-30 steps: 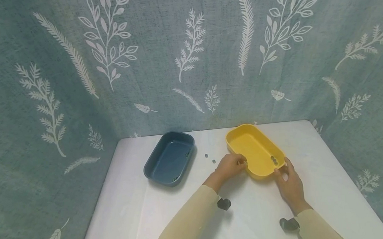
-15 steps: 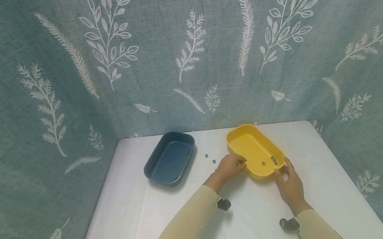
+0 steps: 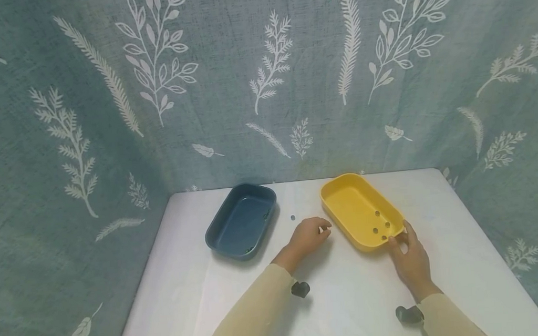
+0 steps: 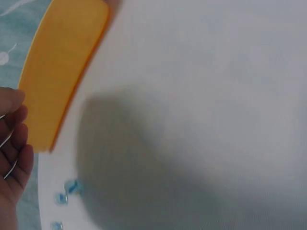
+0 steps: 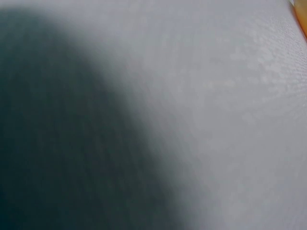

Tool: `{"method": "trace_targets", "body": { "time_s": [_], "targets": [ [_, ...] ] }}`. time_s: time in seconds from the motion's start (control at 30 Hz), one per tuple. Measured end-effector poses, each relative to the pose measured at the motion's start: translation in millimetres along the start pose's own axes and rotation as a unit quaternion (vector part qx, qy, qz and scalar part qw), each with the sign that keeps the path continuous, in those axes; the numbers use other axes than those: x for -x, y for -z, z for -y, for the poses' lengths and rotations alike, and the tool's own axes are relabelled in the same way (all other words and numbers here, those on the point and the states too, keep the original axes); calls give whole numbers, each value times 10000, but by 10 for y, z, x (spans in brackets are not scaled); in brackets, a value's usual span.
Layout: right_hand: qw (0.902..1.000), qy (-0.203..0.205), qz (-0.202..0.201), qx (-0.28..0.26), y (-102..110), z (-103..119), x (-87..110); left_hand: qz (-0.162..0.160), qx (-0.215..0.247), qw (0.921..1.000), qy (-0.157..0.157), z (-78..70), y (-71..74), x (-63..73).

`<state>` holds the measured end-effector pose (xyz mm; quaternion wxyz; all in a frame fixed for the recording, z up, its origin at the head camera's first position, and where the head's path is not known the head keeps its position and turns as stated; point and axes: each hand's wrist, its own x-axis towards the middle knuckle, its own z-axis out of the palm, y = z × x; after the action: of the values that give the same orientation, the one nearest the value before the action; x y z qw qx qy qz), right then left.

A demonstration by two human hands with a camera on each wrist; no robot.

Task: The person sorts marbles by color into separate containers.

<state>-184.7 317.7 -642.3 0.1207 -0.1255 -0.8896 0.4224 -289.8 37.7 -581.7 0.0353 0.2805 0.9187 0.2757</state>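
Beside the long left side of a yellow tray (image 3: 355, 208) hangs my left hand (image 3: 308, 237), its fingers loosely bent with nothing visible between them. My right hand (image 3: 410, 259) holds the tray's near right corner between thumb and fingers. Several small round pieces (image 3: 387, 224) lie inside near that corner. On the table, one small bluish piece (image 3: 293, 217) shows left of my left hand. The left wrist view has clear-blue glassy beads (image 4: 73, 187) on the white surface, below the yellow tray (image 4: 62, 72). Only a sliver of tray (image 5: 301, 17) appears in the right wrist view.
A dark blue tray (image 3: 242, 223) stands at the back left, with a few small greenish pieces (image 3: 249, 249) along its inner edge. Behind the white table (image 3: 355, 298) hangs a leaf-patterned grey-green cloth (image 3: 224, 87), which also runs along both sides.
A small piece dropped from my left hand into the yellow tray, and the pieces there have spread out. My left hand then moved left, off the tray's rim. My right hand kept its hold.
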Motion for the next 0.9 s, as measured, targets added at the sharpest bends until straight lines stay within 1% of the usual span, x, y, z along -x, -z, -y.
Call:
{"method": "trace_targets", "body": {
  "time_s": [0.17,0.33,0.47,0.53,0.6,0.73,0.9],
  "targets": [
    [9999,-79,69,-9,17,36,4,-73,-81,9999,131,119,90,106],
    [9996,-240,157,-34,30,71,18,-65,-115,9991,399,229,178,204],
    [9994,-281,178,-14,23,59,22,-79,102,9983,564,299,256,287],
    [9994,-285,171,-11,20,52,19,-115,212,9980,589,333,280,321],
    [9994,-302,162,-17,18,48,17,-153,289,9978,572,367,292,350],
    [9994,-314,159,-17,11,49,14,-225,312,9983,434,436,270,387],
    [9998,-161,99,-4,5,41,21,-204,397,9978,486,481,222,430]
  ]
}}
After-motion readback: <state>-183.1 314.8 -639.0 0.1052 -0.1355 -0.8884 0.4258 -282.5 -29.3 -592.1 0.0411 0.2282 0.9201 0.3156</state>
